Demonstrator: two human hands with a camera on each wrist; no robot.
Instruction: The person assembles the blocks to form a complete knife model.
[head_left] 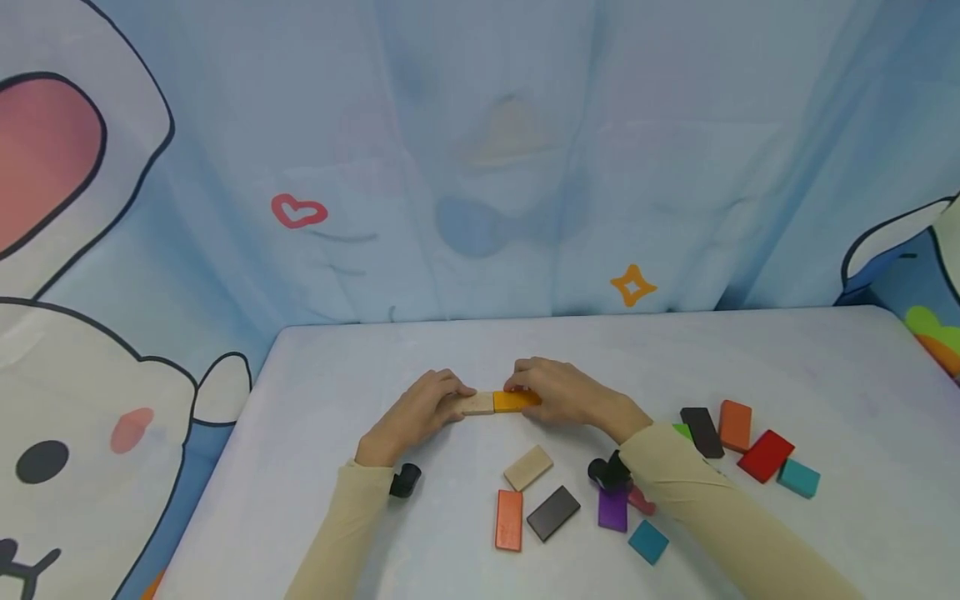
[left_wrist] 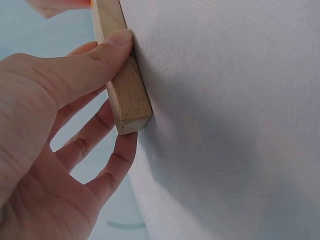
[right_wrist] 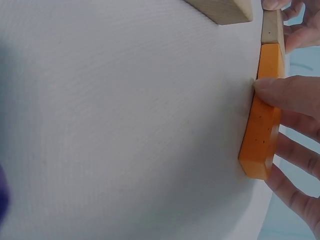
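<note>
My left hand (head_left: 427, 406) pinches a plain wooden block (left_wrist: 129, 92) between the thumb on its near face and the fingers behind. The block lies on the white table (head_left: 360, 350). My right hand (head_left: 562, 393) grips an orange-yellow block (right_wrist: 262, 120) the same way, thumb in front, fingers along the far side. End to end, the two blocks form one straight row, their short ends meeting in the head view. Nearer me lie a second plain wooden block (head_left: 528, 468), an orange block (head_left: 508, 521) and a dark grey block (head_left: 553, 513).
By the right forearm are a purple block (head_left: 612, 510), a teal block (head_left: 648, 542) and a pinkish-red piece (head_left: 641, 500). Farther right lie a black block (head_left: 702, 432), an orange-red block (head_left: 735, 425), a red block (head_left: 766, 456) and another teal block (head_left: 798, 478). A printed blue curtain (head_left: 480, 167) hangs behind.
</note>
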